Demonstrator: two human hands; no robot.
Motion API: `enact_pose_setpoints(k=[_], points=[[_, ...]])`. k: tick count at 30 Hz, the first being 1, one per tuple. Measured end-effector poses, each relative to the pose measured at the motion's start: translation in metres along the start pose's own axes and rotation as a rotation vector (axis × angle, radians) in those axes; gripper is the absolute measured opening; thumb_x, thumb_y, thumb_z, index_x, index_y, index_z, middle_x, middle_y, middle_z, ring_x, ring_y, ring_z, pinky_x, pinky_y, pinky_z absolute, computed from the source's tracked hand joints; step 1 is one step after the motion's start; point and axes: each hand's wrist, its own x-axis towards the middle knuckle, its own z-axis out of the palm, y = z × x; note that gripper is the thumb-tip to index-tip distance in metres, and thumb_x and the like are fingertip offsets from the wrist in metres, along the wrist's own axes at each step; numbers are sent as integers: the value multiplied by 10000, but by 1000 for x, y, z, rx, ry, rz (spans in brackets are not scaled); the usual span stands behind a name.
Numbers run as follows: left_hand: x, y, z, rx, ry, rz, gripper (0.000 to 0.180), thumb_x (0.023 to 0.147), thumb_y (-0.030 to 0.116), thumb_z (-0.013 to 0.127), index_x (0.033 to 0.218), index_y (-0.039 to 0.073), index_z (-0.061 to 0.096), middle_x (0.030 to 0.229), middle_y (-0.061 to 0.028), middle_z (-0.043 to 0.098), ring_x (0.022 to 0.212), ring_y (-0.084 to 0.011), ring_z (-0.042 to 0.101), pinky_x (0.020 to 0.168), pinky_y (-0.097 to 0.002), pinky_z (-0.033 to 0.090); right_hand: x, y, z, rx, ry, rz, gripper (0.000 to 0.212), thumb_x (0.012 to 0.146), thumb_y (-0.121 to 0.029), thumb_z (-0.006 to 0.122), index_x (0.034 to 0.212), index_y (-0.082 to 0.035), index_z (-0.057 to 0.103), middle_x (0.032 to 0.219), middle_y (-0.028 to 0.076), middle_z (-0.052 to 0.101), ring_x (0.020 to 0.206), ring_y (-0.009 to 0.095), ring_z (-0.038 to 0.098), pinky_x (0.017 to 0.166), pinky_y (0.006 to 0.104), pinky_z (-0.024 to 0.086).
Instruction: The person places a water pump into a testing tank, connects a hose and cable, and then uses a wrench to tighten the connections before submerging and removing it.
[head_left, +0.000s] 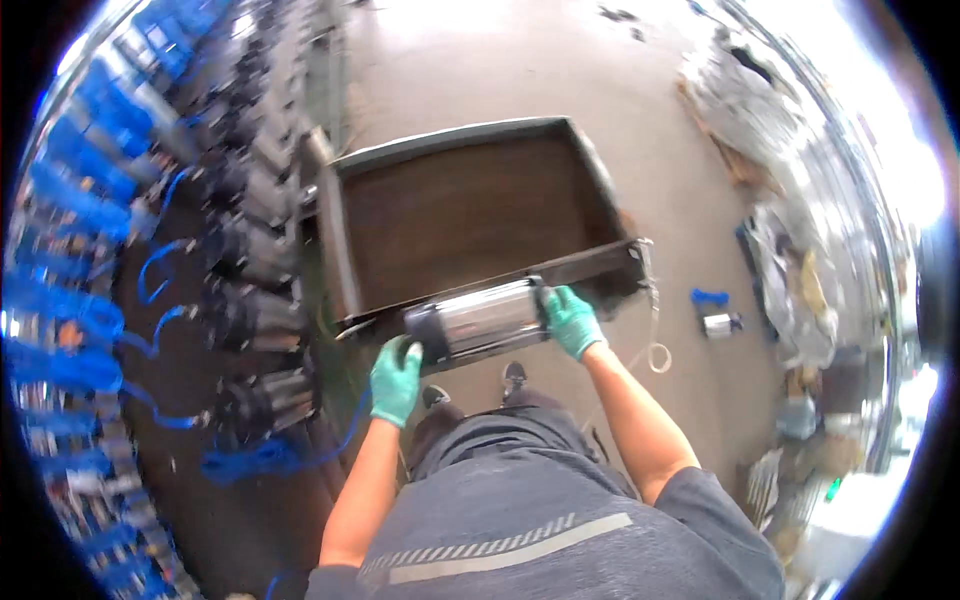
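Held level between my two gloved hands is a silver metal cylinder with black end caps [488,320]. My left hand [396,382], in a green glove, grips its left black end, thumb on top. Around its right end close the fingers of my right hand [573,322], in a matching green glove. Just beyond the cylinder lies a rectangular metal bin [590,165] with a dark, bare inside; the cylinder is at the bin's near rim. What the fingers do underneath is hidden.
Similar silver cylinders with black ends [255,318] stand in a long row at left, with blue hoses [165,330]. Blue parts [75,300] fill the far left. A white cord [655,300] hangs off the bin's right corner. Plastic-wrapped goods [795,280] and a small silver part [718,325] lie right.
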Motion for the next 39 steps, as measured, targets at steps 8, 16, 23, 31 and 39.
enact_pose_setpoints(k=[8, 16, 23, 31, 39], points=[[-9, 19, 51, 72, 157, -56, 747, 773, 224, 886, 1323, -34, 452, 1201, -178, 585, 1098, -275, 572, 1007, -376, 455, -20, 131, -91, -233, 386, 278, 312, 878, -286, 716, 1106, -90, 633, 950, 179, 696, 911, 393, 677, 809, 467, 548], [-4, 16, 57, 57, 154, -132, 727, 757, 105, 882, 1303, -8, 416, 1185, -125, 577, 1061, -227, 569, 994, -348, 457, 60, 191, -135, -726, 110, 148, 300, 912, -260, 646, 1166, -111, 590, 974, 146, 710, 855, 360, 711, 751, 470, 581], [-1, 30, 50, 176, 84, -155, 615, 788, 160, 880, 1206, 10, 455, 1078, -89, 608, 971, -190, 571, 915, -329, 484, 72, 185, -157, -498, 19, 140, 298, 919, -249, 585, 1137, -49, 559, 897, 223, 716, 834, 432, 696, 775, 530, 552], [7, 34, 47, 192, 30, -253, 531, 822, 133, 855, 1176, 21, 476, 1070, -67, 619, 942, -163, 577, 884, -305, 491, 6, 142, -127, 769, -253, 51, 234, 967, -125, 643, 1195, -77, 661, 919, 90, 682, 794, 167, 641, 759, 325, 544], [6, 47, 54, 118, -18, -228, 476, 853, 81, 807, 1181, 41, 464, 1105, -58, 604, 948, -152, 577, 840, -296, 512, 10, 131, -61, 844, -177, -9, 206, 933, -81, 677, 1136, -46, 664, 1014, 123, 708, 890, 257, 682, 815, 360, 546]])
